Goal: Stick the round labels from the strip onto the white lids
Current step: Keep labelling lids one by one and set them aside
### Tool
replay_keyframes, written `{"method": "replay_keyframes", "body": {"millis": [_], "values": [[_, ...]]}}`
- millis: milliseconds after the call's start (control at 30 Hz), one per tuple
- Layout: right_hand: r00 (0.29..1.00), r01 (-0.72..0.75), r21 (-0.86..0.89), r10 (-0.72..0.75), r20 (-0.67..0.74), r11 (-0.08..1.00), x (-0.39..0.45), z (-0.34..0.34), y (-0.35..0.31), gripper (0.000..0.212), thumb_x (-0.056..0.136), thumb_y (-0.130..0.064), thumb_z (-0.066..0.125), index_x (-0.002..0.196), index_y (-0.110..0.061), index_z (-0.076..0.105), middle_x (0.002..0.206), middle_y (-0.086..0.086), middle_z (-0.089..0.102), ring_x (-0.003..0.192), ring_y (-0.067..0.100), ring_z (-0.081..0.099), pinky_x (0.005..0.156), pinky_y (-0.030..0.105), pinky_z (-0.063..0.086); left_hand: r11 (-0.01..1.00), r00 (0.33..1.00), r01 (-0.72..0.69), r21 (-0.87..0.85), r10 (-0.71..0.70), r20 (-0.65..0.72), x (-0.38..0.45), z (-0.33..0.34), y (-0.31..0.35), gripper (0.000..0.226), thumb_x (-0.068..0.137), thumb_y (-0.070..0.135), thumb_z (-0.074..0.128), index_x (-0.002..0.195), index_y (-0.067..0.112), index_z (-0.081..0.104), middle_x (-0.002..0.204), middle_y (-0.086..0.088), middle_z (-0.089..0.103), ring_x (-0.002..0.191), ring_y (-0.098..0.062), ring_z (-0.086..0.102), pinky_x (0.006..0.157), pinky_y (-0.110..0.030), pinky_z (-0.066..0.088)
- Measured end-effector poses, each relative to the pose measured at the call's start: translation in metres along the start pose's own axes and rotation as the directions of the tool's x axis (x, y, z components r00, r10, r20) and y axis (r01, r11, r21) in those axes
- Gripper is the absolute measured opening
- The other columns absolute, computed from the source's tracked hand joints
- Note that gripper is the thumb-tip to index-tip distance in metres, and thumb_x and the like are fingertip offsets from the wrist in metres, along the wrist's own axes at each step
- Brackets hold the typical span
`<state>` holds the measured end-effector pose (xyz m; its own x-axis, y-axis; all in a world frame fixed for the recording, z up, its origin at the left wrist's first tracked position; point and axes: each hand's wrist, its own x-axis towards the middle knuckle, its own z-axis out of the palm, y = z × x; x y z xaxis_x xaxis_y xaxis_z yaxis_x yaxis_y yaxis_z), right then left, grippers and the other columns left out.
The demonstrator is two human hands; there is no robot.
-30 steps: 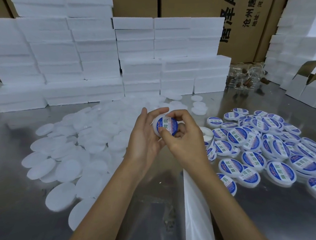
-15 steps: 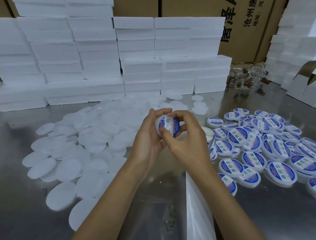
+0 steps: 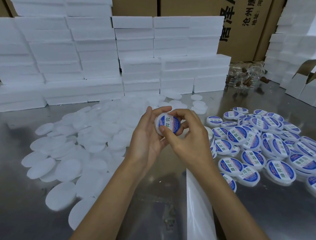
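Label still being pressed onto the held lid, little changed from a second ago.
The left hand (image 3: pixel 146 138) cups the lid (image 3: pixel 161 125) above the table (image 3: pixel 146 204) as before; the right hand (image 3: pixel 187 139) pinches its rim, thumb on the label (image 3: pixel 170 125), now further round.

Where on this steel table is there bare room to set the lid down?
Bare steel lies near the front right edge, between the backing strip and the labelled lids, and at front left, below the plain lids. Both piles are crowded, as is the back by the foam blocks.
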<state>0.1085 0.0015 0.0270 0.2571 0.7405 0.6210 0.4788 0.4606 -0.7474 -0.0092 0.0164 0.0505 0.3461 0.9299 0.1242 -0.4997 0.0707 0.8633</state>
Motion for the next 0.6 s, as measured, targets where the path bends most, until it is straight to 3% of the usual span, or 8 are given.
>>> {"method": "replay_keyframes", "body": {"millis": [133, 333, 467, 533, 600], "values": [[1.000, 0.000, -0.006, 0.000, 0.007, 1.000, -0.0006, -0.0012, 0.0001, 0.031, 0.080, -0.023, 0.078, 0.107, -0.026, 0.063, 0.102, -0.014, 0.057, 0.085, -0.003, 0.055, 0.066, 0.005, 0.038, 1.000, 1.000, 0.010, -0.004, -0.010, 0.007, -0.0003, -0.0015, 0.0001, 0.048, 0.107, 0.042, 0.031, 0.123, 0.008, 0.060, 0.109, -0.012, 0.070, 0.099, -0.027, 0.070, 0.087, -0.038, 0.056], [0.999, 0.040, -0.058, -0.041, -0.020, 0.997, -0.0020, -0.0043, 0.0002, 0.034, 0.080, -0.030, 0.078, 0.112, -0.028, 0.068, 0.111, -0.008, 0.048, 0.095, -0.005, 0.051, 0.078, 0.005, 0.040, 0.996, 0.999, 0.029, -0.086, -0.028, 0.015, -0.0026, -0.0005, 0.0027, 0.048, 0.106, 0.040, 0.035, 0.129, 0.004, 0.057, 0.117, -0.015, 0.069, 0.102, -0.033, 0.072, 0.098, -0.045, 0.053], [0.999, 0.040, -0.092, -0.042, -0.017, 0.995, -0.0038, -0.0052, 0.0008, 0.038, 0.080, -0.036, 0.078, 0.116, -0.036, 0.068, 0.114, -0.009, 0.044, 0.098, 0.006, 0.055, 0.080, 0.007, 0.040, 0.982, 0.998, 0.063, -0.178, -0.058, 0.033, -0.0041, -0.0006, 0.0046, 0.050, 0.105, 0.041, 0.036, 0.131, 0.004, 0.057, 0.123, -0.018, 0.069, 0.102, -0.035, 0.073, 0.101, -0.050, 0.052], [0.999, 0.046, -0.105, -0.047, -0.011, 0.993, -0.0031, -0.0057, 0.0005, 0.052, 0.080, -0.038, 0.079, 0.128, -0.042, 0.060, 0.114, -0.011, 0.042, 0.100, 0.006, 0.054, 0.080, 0.009, 0.040, 0.975, 0.996, 0.084, -0.206, -0.078, 0.037, -0.0039, -0.0018, 0.0060, 0.051, 0.106, 0.042, 0.035, 0.133, 0.004, 0.056, 0.128, -0.020, 0.067, 0.107, -0.038, 0.071, 0.101, -0.050, 0.052], [1.000, 0.013, -0.127, -0.012, 0.013, 0.992, -0.0011, -0.0080, 0.0011, 0.077, 0.077, -0.044, 0.081, 0.143, -0.049, 0.042, 0.117, -0.012, 0.042, 0.102, 0.002, 0.051, 0.079, 0.008, 0.042, 0.968, 0.993, 0.116, -0.221, -0.109, 0.042, -0.0041, -0.0030, 0.0064, 0.054, 0.107, 0.043, 0.034, 0.138, 0.002, 0.053, 0.133, -0.025, 0.063, 0.116, -0.045, 0.065, 0.103, -0.051, 0.051]]}}
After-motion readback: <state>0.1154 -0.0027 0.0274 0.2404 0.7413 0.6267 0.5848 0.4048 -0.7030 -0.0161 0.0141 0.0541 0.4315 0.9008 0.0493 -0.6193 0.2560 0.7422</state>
